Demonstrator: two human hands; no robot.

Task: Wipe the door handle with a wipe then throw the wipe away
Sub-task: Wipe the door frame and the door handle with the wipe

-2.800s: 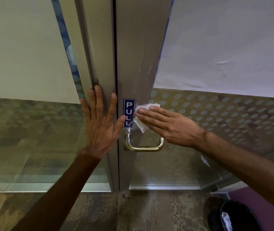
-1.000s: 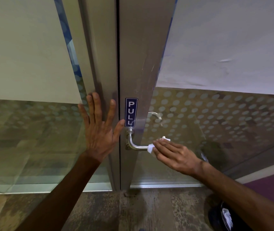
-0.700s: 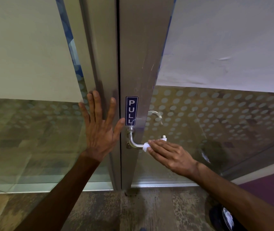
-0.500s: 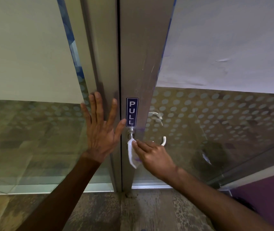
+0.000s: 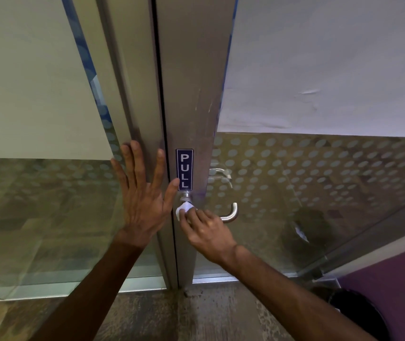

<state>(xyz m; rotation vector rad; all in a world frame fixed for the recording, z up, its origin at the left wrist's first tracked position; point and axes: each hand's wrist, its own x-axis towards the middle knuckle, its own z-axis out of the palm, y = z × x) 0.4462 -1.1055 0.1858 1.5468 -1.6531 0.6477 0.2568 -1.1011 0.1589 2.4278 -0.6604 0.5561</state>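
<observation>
A silver lever door handle (image 5: 231,214) sticks out of the metal door stile under a blue PULL sign (image 5: 184,169). My right hand (image 5: 206,231) is shut on a small white wipe (image 5: 183,209) and presses it against the handle's base, close to the stile; the hand hides the handle's middle. My left hand (image 5: 145,193) lies flat with fingers spread on the door frame (image 5: 132,94) left of the sign, its thumb touching the sign's lower edge.
Frosted, dotted glass panels (image 5: 319,180) flank the stile on both sides. A black waste bin (image 5: 359,316) stands on the floor at the bottom right beside a purple wall (image 5: 398,274). Worn stone floor (image 5: 196,316) lies below.
My right hand slid the wipe from the outer end of the handle leftward to its base at the stile, and the wipe is now bunched up. My left hand stayed flat on the frame.
</observation>
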